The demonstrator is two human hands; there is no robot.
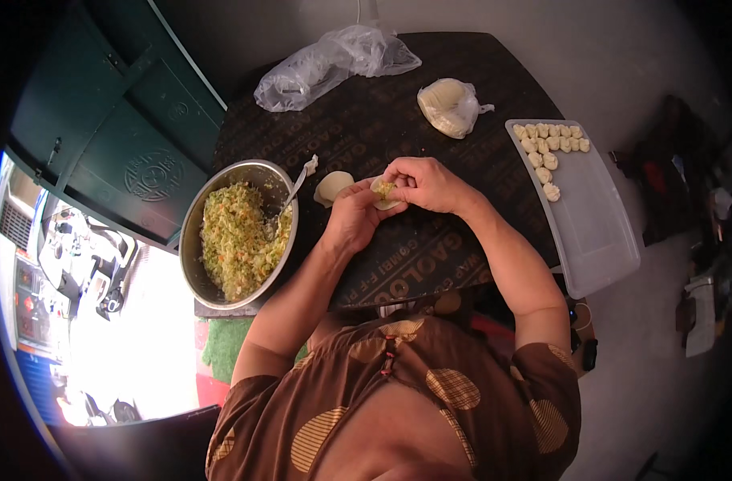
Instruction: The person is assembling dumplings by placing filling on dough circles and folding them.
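Between my hands is a round dough wrapper with chopped vegetable filling in its middle. My left hand cradles it from the left and below. On the right side, the fingers of my right hand pinch its rim. A small stack of wrappers lies on the table just left of my left hand. Further left stands a steel bowl of chopped filling. A metal spoon leans in it, its handle end wrapped in something white.
A translucent plastic tray at the table's right edge holds rows of folded dumplings. More wrappers sit in a clear bag towards the back. A crumpled plastic bag lies on the dark table near the wall. A green door stands left.
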